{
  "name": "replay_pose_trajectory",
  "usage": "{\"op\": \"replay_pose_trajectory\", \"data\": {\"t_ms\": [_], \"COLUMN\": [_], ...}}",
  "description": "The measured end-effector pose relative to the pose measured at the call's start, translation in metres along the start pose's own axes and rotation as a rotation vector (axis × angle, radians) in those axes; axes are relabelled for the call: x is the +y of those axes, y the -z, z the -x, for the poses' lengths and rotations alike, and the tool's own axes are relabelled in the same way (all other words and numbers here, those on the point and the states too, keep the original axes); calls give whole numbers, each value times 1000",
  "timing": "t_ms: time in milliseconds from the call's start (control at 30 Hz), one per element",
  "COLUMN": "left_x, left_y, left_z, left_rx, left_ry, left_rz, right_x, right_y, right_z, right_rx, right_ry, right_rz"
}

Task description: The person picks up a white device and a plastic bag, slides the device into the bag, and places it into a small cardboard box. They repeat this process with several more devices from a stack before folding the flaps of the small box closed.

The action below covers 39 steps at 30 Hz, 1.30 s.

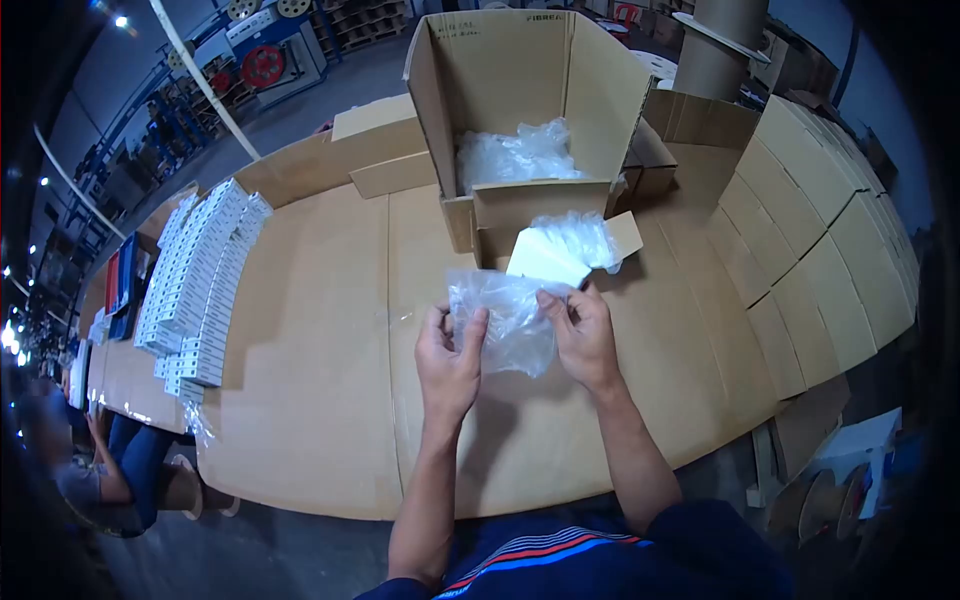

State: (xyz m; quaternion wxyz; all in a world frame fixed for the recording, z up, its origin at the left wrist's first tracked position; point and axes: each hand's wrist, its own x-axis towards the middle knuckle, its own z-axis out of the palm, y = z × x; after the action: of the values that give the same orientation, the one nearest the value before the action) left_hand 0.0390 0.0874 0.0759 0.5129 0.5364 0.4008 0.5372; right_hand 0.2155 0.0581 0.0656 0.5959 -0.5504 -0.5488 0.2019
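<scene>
A clear plastic bag is stretched between my two hands over the cardboard-covered table. My left hand pinches its left side between thumb and fingers. At the bag's upper right edge, my right hand grips with thumb and fingertips. Just beyond the bag lies a flat white piece, partly overlapped by it in this view. More clear plastic bags sit in a small open carton behind. A large open cardboard box stands past that, holding a heap of clear plastic.
Stacked small white boxes line the table's left side. On the right rises a stack of brown cartons. A person sits at the far left. A cable spool stands on the floor at lower right.
</scene>
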Motion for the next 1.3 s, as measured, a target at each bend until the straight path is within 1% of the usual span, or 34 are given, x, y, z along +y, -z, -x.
{"op": "replay_pose_trajectory", "data": {"t_ms": [33, 100, 133, 233, 267, 367, 400, 467, 567, 600, 700, 833, 867, 967, 1000, 1033, 1100, 1133, 1233, 1300], "left_x": [-3, -6, -8, -16, -18, -24, -32, -51, -32, -27, -6, 22, 23, 6, 9, 6, -5, -7, -4, -3], "left_y": [1, 1, 0, -1, -3, 2, 8, 21, 15, 21, 34, 23, 17, 18, 14, 14, 17, 15, 13, 15], "left_z": [5, 19, 26, 44, 47, 56, 58, 61, 52, 55, 57, 48, 44, 35, 32, 31, 26, 22, 18, 15], "left_rx": [0, 37, 52, 93, 129, 156, 156, 150, 354, 363, 226, -68, -79, -248, -246, -252, -258, -221, -148, -148], "left_ry": [18, -33, -59, -114, -187, -151, -130, -82, -303, -332, -671, -712, -728, -707, -723, -650, -506, -526, -277, -158], "left_rz": [-37, -19, -12, -48, -81, -101, -106, -116, -278, -323, -713, -842, -843, -815, -811, -765, -671, -584, -523, -412], "right_x": [0, 1, 1, 9, 15, -1, 0, 3, -1, 0, 2, 2, 1, -4, -4, -4, -14, -16, -6, -7], "right_y": [0, 2, 3, 1, 2, 4, 0, -3, -5, -4, -5, -8, -8, -6, -4, -1, 5, 8, 15, 19], "right_z": [10, 24, 28, 42, 50, 71, 78, 86, 88, 88, 87, 89, 88, 85, 84, 83, 78, 77, 80, 81], "right_rx": [-18, -52, -54, -9, -61, -111, -86, -39, 17, 21, 36, 45, 33, -2, -21, -40, -103, -136, -190, -224], "right_ry": [-42, -125, -177, -293, -369, -306, -315, -271, -202, -177, -136, -157, -153, -143, -150, -156, -81, -43, -19, -106], "right_rz": [-65, -191, -304, -480, -564, -396, -449, -358, -214, -173, -110, -58, -60, -29, 9, 46, 126, 165, 151, 161]}}
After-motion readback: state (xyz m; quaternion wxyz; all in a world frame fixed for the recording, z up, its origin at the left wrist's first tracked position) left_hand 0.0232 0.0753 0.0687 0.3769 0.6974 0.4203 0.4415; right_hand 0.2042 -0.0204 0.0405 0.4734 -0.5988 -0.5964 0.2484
